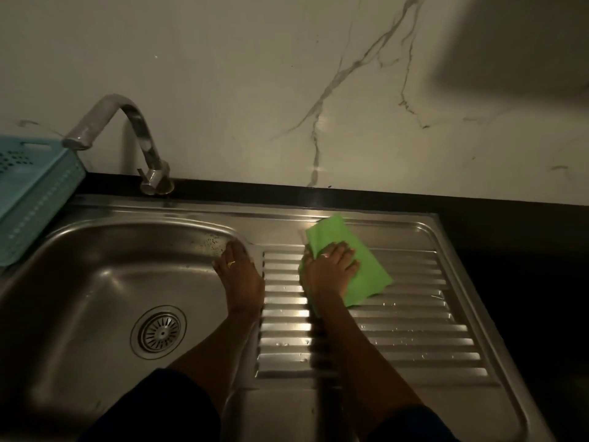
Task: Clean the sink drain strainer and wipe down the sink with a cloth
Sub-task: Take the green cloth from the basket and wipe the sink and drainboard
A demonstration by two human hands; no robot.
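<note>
The right hand (330, 271) pressed flat, fingers spread, on the green cloth (333, 234). Long strokes along the ridges (401, 339) beneath it seemed best. The left hand (239, 275), holding nothing, rested on the sink (191, 215) rim.

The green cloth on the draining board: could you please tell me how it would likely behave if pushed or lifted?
The green cloth probably goes floppy when lifted: it lies thin and bunches beside the right hand. It may drag over the wet, ridged draining board.
</note>
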